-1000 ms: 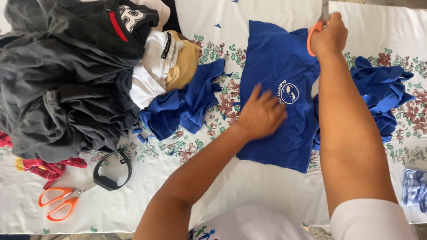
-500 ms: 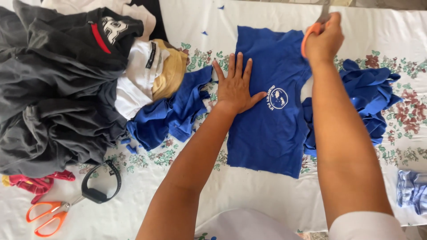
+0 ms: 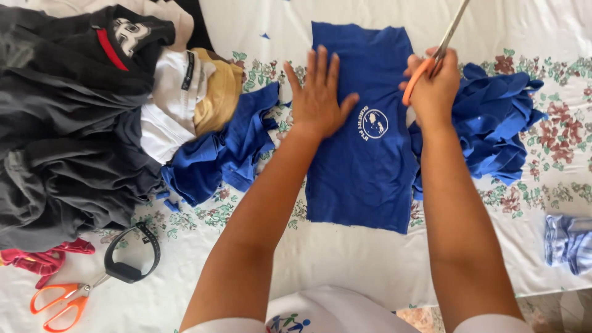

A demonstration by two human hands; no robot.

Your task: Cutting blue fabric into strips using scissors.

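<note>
Pressing flat on a blue shirt piece (image 3: 361,166) in the middle of the frame, your left hand (image 3: 317,98) lies palm down with its fingers (image 3: 320,65) stretched out and spread a little, thumb angled toward the round white emblem (image 3: 373,122). Held like this, the hand seems meant to keep the fabric smooth and still on the floral tablecloth (image 3: 345,259).

Just right of centre, near the top, your right hand (image 3: 431,89) is closed around the orange handles of a pair of scissors (image 3: 435,55). Its fingers are curled tight through the loops, and the metal blades point up and out of the top edge, so you cannot tell how far apart the blades stand. The hand sits at the right edge of the blue piece, beside a crumpled heap of blue cloth (image 3: 499,123).

More blue scraps (image 3: 225,154) lie left of your left hand. A big pile of dark grey clothes (image 3: 68,135), with a white garment (image 3: 169,105) and a mustard one (image 3: 219,98), fills the upper left. At lower left rest a second pair of orange scissors (image 3: 58,299), a black wristband (image 3: 132,253) and a bit of red cloth (image 3: 37,258). A pale blue folded cloth (image 3: 570,243) sits at the right edge.
</note>
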